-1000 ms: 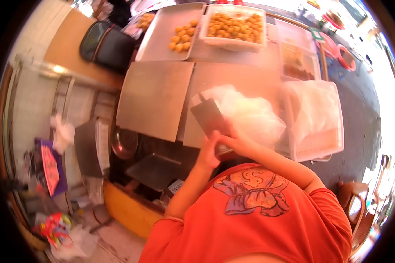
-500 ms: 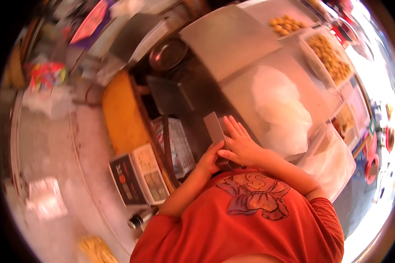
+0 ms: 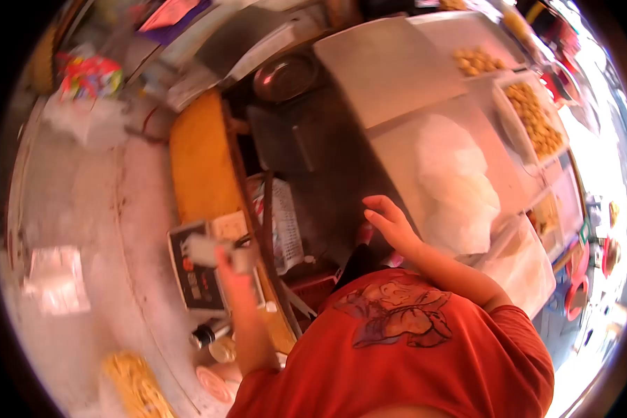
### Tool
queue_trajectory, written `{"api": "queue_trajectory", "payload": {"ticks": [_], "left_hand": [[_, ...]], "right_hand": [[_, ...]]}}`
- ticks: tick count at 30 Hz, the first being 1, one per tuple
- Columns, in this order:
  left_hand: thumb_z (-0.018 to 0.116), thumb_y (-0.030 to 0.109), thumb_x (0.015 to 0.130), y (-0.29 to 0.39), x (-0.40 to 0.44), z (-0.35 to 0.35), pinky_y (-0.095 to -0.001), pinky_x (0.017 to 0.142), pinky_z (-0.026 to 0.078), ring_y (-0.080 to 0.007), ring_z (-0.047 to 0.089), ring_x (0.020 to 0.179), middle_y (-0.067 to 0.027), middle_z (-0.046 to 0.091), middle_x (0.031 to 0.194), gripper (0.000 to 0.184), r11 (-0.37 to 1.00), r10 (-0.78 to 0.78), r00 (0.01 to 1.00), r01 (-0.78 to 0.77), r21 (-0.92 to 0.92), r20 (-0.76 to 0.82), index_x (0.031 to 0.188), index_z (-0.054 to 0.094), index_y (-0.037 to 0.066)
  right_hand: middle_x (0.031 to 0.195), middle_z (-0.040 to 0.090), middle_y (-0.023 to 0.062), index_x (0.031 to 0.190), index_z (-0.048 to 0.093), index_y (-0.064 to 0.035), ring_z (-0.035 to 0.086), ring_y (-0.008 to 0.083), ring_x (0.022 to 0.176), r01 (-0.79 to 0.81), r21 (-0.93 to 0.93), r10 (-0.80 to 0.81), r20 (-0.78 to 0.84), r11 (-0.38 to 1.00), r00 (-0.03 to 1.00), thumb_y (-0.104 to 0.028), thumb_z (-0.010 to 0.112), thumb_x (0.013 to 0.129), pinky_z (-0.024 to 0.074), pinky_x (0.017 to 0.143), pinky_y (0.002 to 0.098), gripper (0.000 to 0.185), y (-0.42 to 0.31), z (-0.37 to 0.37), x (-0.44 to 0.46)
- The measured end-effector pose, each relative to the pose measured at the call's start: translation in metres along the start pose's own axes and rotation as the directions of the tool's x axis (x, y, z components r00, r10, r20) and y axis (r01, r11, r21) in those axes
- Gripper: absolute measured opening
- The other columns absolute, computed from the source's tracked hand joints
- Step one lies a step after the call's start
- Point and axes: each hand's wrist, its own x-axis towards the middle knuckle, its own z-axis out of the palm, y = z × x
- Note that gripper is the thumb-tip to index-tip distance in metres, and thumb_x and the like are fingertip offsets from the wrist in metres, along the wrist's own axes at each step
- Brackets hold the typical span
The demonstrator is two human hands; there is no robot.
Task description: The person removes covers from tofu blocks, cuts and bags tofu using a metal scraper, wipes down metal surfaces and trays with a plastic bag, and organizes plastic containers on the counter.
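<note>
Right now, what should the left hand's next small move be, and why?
Probably lower the flat grey piece onto the printed box: the left hand holds it, blurred, over that box, while the right hand looks empty.

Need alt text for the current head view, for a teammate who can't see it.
The left hand, motion-blurred, holds a flat tool above a dark printed box; the right hand is open and empty near the worktop edge. A cloudy plastic bag and a tub of golden balls sit beyond.
</note>
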Motion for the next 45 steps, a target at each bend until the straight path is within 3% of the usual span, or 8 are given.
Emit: {"api": "queue_trajectory", "payload": {"ticks": [4, 6, 9, 19, 25, 32, 35, 45], "left_hand": [[0.054, 0.037, 0.083, 0.113, 0.031, -0.117, -0.0445, 0.079, 0.047, -0.0258, 0.057, 0.093, -0.0042, 0.059, 0.105, 0.036, 0.996, 0.032, 0.988, -0.018, 0.092, -0.152, 0.112, 0.054, 0.015], [0.053, 0.018, 0.084, 0.135, 0.023, -0.182, -0.0321, 0.090, 0.041, -0.0239, 0.053, 0.103, -0.0148, 0.052, 0.117, 0.041, -0.259, 0.415, 0.901, -0.016, 0.966, 0.126, 0.120, 0.048, -0.002], [0.060, 0.023, 0.080, 0.140, 0.041, -0.237, -0.0368, 0.084, 0.043, -0.0281, 0.054, 0.099, -0.0194, 0.053, 0.113, 0.046, 0.794, 0.264, 0.914, -0.024, 0.607, -0.310, 0.115, 0.048, -0.005], [0.061, 0.024, 0.080, 0.077, 0.047, -0.138, -0.0385, 0.083, 0.043, -0.0302, 0.054, 0.097, -0.0206, 0.054, 0.111, 0.045, -0.181, 0.590, 0.714, 0.571, 0.801, -0.376, 0.113, 0.049, -0.004], [0.062, 0.025, 0.080, 0.105, 0.043, -0.051, -0.0395, 0.083, 0.043, -0.0314, 0.054, 0.096, -0.0213, 0.054, 0.109, 0.045, -0.353, 0.874, 0.479, 0.741, 0.571, -0.081, 0.112, 0.050, -0.004], [0.075, 0.012, 0.064, -0.050, -0.013, 0.207, -0.0367, 0.108, 0.017, -0.0285, 0.025, 0.128, -0.0183, 0.026, 0.138, 0.092, 0.116, 0.124, 0.674, -0.739, 0.664, 0.728, 0.137, 0.020, 0.000], [0.081, 0.016, 0.053, -0.145, -0.063, 0.291, -0.0379, 0.108, 0.011, -0.0281, 0.015, 0.131, -0.0170, 0.017, 0.141, 0.111, 0.302, -0.198, 0.199, -0.919, 0.253, 0.960, 0.139, 0.011, 0.003], [0.046, 0.027, 0.091, -0.279, -0.065, 0.392, -0.0330, 0.097, 0.037, -0.0211, 0.044, 0.116, -0.0055, 0.044, 0.124, 0.049, 0.545, -0.716, -0.066, 0.570, 0.615, 0.696, 0.133, 0.027, 0.010]], "right_hand": [[0.103, 0.057, 0.0084, 0.106, 0.055, -0.0016, 0.053, 0.0155, 0.097, -0.024, -0.132, -0.008, -0.238, 0.991, 0.971, -0.013, 0.053, 0.085, 0.0416, 0.085, 0.0293, 0.023, 0.022, -0.051, -0.015], [0.102, 0.057, 0.0068, 0.101, 0.057, -0.0033, 0.055, 0.0147, 0.091, -0.054, -0.176, -0.023, -0.408, 0.983, 0.913, -0.009, 0.054, 0.083, 0.0438, 0.079, 0.0288, 0.020, 0.025, -0.075, -0.028], [0.098, 0.056, 0.0097, 0.095, 0.057, -0.0047, 0.052, 0.0190, 0.091, 0.096, -0.288, -0.257, -0.595, 0.953, 0.761, -0.004, 0.057, 0.077, 0.0434, 0.076, 0.0294, 0.018, 0.046, -0.117, -0.035], [0.134, 0.032, 0.0211, 0.142, 0.004, -0.0161, 0.028, 0.0411, 0.124, -0.456, -0.753, -0.328, -0.632, 0.474, 0.703, -0.034, 0.075, 0.062, 0.0271, 0.095, 0.0563, 0.108, 0.063, -0.159, -0.048], [0.096, 0.059, 0.0117, 0.105, 0.057, -0.0118, 0.055, 0.0290, 0.095, -0.441, -0.569, -0.187, -0.734, 0.694, 0.652, -0.016, 0.064, 0.067, 0.0414, 0.084, 0.0416, 0.039, 0.082, -0.176, -0.033], [0.086, 0.059, 0.0056, 0.087, 0.064, -0.0114, 0.056, 0.0269, 0.087, -0.044, -0.800, -0.504, -0.418, 0.598, 0.756, -0.005, 0.057, 0.060, 0.0420, 0.077, 0.0408, 0.029, 0.007, -0.166, -0.049], [0.085, 0.058, 0.0074, 0.088, 0.064, -0.0103, 0.056, 0.0304, 0.082, 0.168, -0.804, -0.580, -0.249, 0.570, 0.776, 0.000, 0.056, 0.057, 0.0463, 0.069, 0.0381, 0.034, -0.013, -0.139, -0.034], [0.130, 0.032, 0.0176, 0.119, 0.047, -0.0107, 0.040, 0.0401, 0.117, 0.036, -0.827, -0.620, -0.390, 0.561, 0.681, -0.014, 0.069, 0.065, 0.0364, 0.094, 0.0404, 0.058, -0.045, -0.110, -0.015]]}}
